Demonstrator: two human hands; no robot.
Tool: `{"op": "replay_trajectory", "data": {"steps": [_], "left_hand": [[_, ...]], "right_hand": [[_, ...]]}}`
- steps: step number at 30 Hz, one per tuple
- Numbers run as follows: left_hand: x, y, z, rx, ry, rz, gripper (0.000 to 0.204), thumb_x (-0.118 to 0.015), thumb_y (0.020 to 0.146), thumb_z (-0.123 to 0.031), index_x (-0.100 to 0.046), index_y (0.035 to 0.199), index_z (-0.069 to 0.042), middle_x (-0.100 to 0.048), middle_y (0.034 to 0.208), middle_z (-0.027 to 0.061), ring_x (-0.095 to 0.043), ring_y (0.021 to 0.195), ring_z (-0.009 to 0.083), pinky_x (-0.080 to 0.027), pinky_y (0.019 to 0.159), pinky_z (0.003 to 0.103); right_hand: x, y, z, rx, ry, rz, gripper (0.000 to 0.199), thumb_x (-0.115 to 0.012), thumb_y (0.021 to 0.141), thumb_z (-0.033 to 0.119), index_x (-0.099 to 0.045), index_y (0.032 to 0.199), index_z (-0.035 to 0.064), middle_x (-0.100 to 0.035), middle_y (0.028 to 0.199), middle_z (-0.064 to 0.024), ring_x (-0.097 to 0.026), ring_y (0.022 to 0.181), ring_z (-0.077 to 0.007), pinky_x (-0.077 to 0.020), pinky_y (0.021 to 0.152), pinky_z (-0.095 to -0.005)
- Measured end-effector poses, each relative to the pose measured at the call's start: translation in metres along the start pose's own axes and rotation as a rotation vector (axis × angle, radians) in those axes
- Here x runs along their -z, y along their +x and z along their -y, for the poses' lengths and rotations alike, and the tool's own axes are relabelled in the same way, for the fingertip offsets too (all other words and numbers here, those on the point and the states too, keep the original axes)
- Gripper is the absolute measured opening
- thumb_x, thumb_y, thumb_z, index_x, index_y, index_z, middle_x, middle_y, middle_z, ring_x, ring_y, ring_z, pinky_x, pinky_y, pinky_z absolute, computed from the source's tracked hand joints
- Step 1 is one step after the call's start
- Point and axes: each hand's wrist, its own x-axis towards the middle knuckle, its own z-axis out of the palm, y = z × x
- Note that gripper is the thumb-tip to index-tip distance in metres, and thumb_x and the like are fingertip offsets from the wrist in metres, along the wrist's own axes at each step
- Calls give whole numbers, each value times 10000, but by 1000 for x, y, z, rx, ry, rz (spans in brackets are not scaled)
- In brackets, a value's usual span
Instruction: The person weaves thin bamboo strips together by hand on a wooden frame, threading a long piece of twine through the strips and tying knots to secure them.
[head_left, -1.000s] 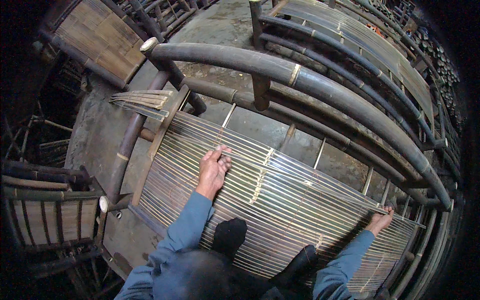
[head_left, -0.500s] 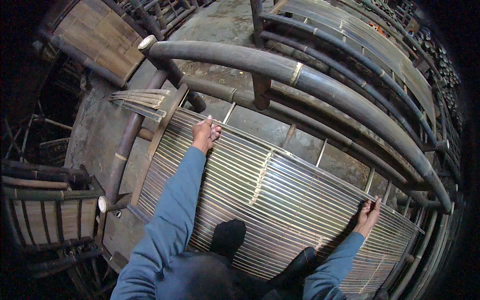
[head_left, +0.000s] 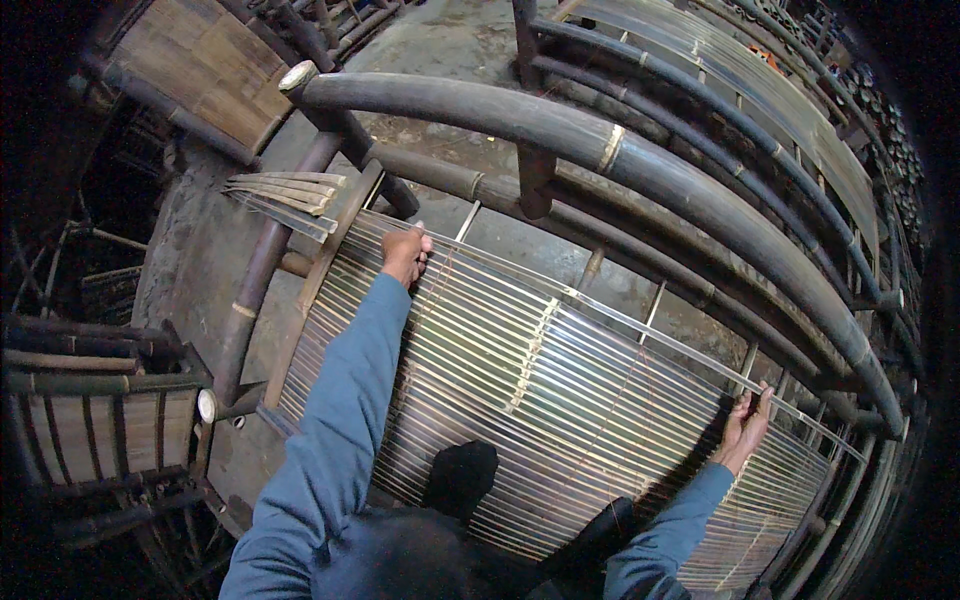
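A long split-bamboo slat (head_left: 683,349) runs along the far edge of a slatted bamboo seat (head_left: 470,345). Near its left end my left hand (head_left: 405,252) is closed around the slat. My right hand (head_left: 745,428) pinches it toward the right end, fingers curled up around it. That right stretch now sits a little apart from the slats beside it. Thin reddish string (head_left: 640,372) crosses the slats in places. My feet, in dark footwear (head_left: 462,478), stand over the seat.
A thick, curved bamboo rail (head_left: 470,105) arches beyond the seat. Several loose bamboo strips (head_left: 285,192) lie across the left frame pole (head_left: 262,290). Another bamboo bench (head_left: 740,110) stands at the far right, a flat bamboo panel (head_left: 205,70) at the far left, a small slatted piece (head_left: 110,440) at left.
My right hand has shifted slightly right with the slat, whose right end has swung outward, opening a gap from the other slats. My left hand stays closed near the left end.
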Motion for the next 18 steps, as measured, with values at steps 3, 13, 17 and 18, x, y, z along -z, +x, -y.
{"op": "replay_trajectory", "data": {"steps": [3,13,17,18], "left_hand": [[22,11,1,-13,-30,-11,368,-644,1036,-315,-624,767,-64,-564,605,19,-427,442,116,-313,390,302],[0,-109,31,-848,1059,-149,307,-789,821,-254,-694,916,22,-696,958,247,-698,902,448,-555,798,555],[-5,-101,47,-911,1083,-219,205,-670,906,-170,-657,953,29,-652,953,271,-684,896,467,-551,795,574],[-5,-94,48,-901,1081,-234,196,-658,909,-161,-655,951,30,-654,956,272,-685,886,469,-552,789,577]], "right_hand": [[-27,-16,-15,-101,-50,19,396,-703,1008,372,-646,1217,42,-642,845,-77,-606,688,-135,-511,580,-228],[-4,3,-30,-185,-139,-3,345,-678,1022,384,-647,1071,45,-583,747,-32,-486,532,-108,-363,410,-236],[9,10,-24,-308,-301,31,364,-624,1047,417,-603,882,93,-543,658,-4,-437,455,-95,-306,359,-234],[12,12,-22,-353,-318,62,381,-612,1052,421,-587,850,100,-531,634,4,-423,434,-91,-294,347,-236]]}}
